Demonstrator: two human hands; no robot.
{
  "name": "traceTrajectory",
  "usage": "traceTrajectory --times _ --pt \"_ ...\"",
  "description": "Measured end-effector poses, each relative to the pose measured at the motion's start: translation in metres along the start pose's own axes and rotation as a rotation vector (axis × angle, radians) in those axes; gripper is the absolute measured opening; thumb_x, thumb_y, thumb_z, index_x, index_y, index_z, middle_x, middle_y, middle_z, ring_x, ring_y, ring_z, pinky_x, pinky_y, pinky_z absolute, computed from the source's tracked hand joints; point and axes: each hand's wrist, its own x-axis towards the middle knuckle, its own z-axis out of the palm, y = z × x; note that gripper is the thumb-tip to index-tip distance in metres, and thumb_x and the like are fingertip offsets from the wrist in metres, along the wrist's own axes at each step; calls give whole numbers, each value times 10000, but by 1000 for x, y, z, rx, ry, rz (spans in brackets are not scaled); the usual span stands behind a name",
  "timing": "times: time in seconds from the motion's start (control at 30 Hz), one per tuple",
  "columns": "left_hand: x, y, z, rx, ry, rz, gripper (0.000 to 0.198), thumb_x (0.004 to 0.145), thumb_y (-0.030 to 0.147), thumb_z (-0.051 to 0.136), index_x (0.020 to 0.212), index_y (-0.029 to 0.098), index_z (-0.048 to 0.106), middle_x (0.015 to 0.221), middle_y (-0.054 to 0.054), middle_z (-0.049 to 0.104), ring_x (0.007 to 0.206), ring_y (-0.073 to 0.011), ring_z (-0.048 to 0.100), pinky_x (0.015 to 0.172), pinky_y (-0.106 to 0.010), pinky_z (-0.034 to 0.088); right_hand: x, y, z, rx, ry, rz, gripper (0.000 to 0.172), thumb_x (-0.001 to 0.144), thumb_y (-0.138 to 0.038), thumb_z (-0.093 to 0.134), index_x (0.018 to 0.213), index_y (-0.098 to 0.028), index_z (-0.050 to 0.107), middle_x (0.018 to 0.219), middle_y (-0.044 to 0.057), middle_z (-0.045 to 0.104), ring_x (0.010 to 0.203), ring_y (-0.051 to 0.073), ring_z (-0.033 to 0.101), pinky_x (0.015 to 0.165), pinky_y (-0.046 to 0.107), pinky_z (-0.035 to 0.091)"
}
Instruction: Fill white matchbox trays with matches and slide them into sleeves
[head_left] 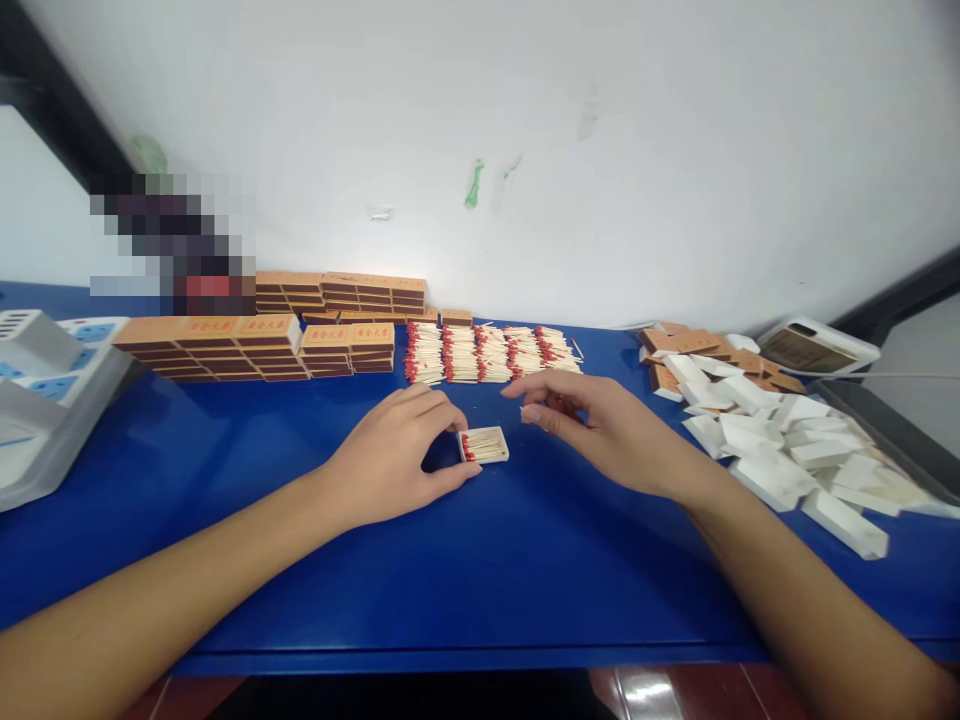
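Note:
A small white matchbox tray (484, 445) filled with red-tipped matches lies on the blue table (480, 560). My left hand (397, 450) pinches the tray's left end between thumb and fingers. My right hand (592, 425) hovers just right of the tray, fingers curled and pressed together, apparently on a few matches I can barely make out. Behind the hands lies a row of loose red-tipped matches (487, 352).
Stacks of brown matchbox sleeves (247, 345) line the back left. A heap of white empty trays (787, 440) and brown sleeves (712, 355) sits at the right. A white power strip (45, 390) is at far left, a white device (817, 348) at far right.

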Motion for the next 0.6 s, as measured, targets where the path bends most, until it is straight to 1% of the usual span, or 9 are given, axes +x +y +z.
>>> traceTrajectory --times 0.07,0.17,0.23,0.3,0.4,0.47,0.53,0.6 --pt "0 0 0 1 10 12 278 940 405 790 1066 186 672 1050 -43 718 1006 -242 652 946 -435 525 2 -4 9 74 61 -2 246 1045 -417 632 1137 -255 792 969 37 785 772 192 628 689 343 474" --pt "0 1 -1 -5 31 22 266 940 388 794 1065 188 672 1052 -36 719 999 -234 657 950 -430 522 5 -5 20 218 141 41 223 984 -441 732 965 -237 819 935 42 800 815 208 671 683 341 478" --pt "1 1 -1 -11 51 27 265 941 386 795 1067 188 672 1051 -35 720 1002 -231 657 947 -426 524 7 -4 25 297 162 58 227 942 -454 783 913 -231 816 935 48 798 838 212 677 675 333 477" --pt "1 1 -1 -9 72 35 268 943 389 794 1069 188 671 1050 -37 721 1007 -232 656 940 -424 528 7 -3 30 309 153 54 217 920 -449 806 897 -233 813 934 49 774 819 198 647 652 321 465" --pt "0 1 0 1 86 50 264 951 391 786 1068 186 669 1052 -42 724 1006 -233 658 939 -424 532 8 -2 34 224 128 36 189 907 -424 812 883 -237 808 925 44 701 758 167 572 613 301 442" --pt "0 1 -1 8 81 52 260 952 387 786 1070 187 670 1059 -45 727 1012 -236 662 943 -426 532 8 -2 32 156 108 23 180 924 -414 788 895 -237 802 924 41 677 724 156 551 598 296 444" --pt "-1 0 -2 12 80 51 262 953 387 786 1075 186 671 1066 -47 728 1023 -241 665 946 -427 530 6 1 22 65 108 5 178 958 -401 742 914 -236 789 938 44 703 714 157 567 608 302 458" --pt "-1 -1 -4 7 95 51 259 958 394 780 1075 189 673 1064 -46 728 1025 -239 663 946 -425 527 3 8 4 -83 132 -2 197 996 -390 681 921 -235 776 919 49 745 710 172 595 633 323 465"
